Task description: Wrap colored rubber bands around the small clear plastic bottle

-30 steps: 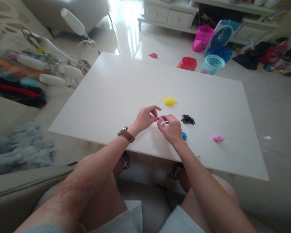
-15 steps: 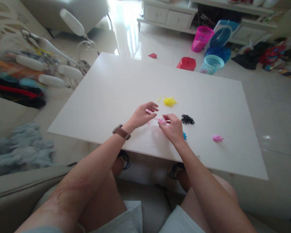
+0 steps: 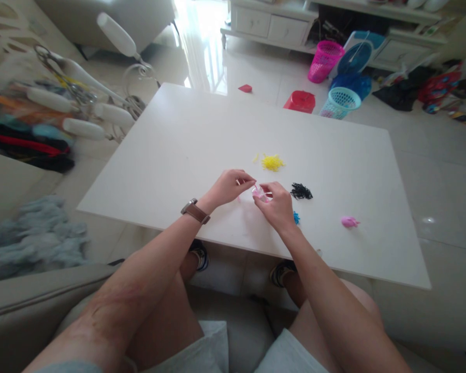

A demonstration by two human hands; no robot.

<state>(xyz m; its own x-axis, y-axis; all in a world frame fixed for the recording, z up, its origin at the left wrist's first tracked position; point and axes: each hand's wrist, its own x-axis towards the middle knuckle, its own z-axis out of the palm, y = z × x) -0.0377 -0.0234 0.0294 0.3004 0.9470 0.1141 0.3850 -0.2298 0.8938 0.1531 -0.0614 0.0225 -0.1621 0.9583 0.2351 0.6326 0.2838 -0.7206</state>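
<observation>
My right hand holds a small see-through pouch with pink bits in it, just above the white table. Thumb and forefinger of my left hand are pinched on a thin pink strand at the pouch's opening. More pink pieces lie under my left hand, partly hidden by it. A pile of black rubber bands lies right of my right hand. A blue pile is mostly covered by my right wrist.
Beyond my hands lies a pile of yellow rubber bands. A pink lump-shaped item rests at the table's right. Past the far edge stand a red bin, a light blue basket and a magenta basket. A white lamp stand is at left.
My left hand's fingers have gone from spread to pinched, closing on a pink strand at the pouch. My right hand stays almost where it was, holding the pouch.
</observation>
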